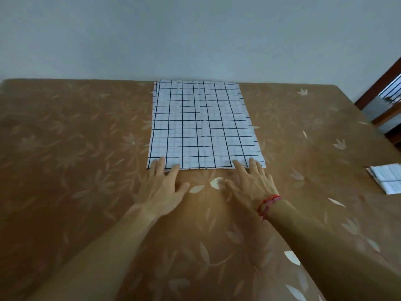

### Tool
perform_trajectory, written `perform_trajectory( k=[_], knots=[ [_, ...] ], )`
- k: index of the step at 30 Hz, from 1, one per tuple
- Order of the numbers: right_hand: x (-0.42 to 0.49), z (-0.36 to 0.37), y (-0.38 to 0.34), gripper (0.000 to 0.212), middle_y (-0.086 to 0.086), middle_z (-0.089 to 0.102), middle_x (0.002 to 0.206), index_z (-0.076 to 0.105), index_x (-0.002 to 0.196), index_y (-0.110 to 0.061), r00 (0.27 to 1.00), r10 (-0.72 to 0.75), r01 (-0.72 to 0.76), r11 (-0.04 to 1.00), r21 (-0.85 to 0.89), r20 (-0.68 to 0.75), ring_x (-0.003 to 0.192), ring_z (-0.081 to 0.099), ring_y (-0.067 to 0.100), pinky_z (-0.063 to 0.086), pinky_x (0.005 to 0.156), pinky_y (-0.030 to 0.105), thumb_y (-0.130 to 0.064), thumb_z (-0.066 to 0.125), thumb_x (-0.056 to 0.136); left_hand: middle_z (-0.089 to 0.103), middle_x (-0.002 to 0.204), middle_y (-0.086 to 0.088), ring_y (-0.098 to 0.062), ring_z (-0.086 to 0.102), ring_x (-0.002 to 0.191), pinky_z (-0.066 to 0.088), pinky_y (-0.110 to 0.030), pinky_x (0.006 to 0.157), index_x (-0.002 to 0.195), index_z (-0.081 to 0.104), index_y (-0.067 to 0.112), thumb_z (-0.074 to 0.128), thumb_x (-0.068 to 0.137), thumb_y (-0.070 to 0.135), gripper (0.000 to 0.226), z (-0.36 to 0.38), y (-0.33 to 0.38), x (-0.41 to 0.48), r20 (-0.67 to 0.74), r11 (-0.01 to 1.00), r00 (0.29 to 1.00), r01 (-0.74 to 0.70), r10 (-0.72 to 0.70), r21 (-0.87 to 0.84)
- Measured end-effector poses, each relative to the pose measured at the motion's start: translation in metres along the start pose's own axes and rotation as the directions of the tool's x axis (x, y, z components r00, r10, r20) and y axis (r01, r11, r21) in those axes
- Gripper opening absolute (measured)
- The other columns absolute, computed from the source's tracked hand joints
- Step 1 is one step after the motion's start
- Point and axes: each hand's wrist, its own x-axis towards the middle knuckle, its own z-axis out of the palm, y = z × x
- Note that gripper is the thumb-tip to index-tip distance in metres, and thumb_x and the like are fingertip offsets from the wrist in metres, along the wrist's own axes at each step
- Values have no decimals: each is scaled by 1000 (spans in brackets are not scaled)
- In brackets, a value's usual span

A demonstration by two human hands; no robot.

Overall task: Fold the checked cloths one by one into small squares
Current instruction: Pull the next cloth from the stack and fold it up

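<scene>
Checked cloth (pixel 202 124) lies flat on the brown flowered table (pixel 76 148), and both palms are down: left hand (pixel 162 187) and right hand (pixel 251 183), fingers straight and spread, press its near corners. Folded cloths (pixel 388 179) sit far right.
</scene>
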Motion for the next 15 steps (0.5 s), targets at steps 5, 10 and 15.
perform_trajectory(
  k=[5,10,15],
  knots=[
    [20,12,8,70,16,5,160,14,149,-35,1000,20,-20,1000,-19,18,148,1,29,14,116,46,-69,30,89,-9,162,-8,-25,-11,149,8,-49,119,153,4,35,27,92,67,73,7,-7,14,71,997,996,51,-56,63],
    [26,22,11,65,14,13,159,18,148,-30,999,-34,33,997,-67,-20,148,5,26,14,117,45,-62,25,92,-7,163,-7,-22,-10,149,4,-43,121,155,5,27,27,94,64,74,8,-8,17,54,995,997,41,-46,90],
    [20,24,10,52,5,43,145,46,130,-16,988,-78,54,983,-174,-131,138,30,19,22,113,43,-50,27,95,15,162,-6,-18,8,149,11,-37,118,152,22,13,32,98,53,68,4,0,11,-47,996,999,16,-12,83]
  ],
)
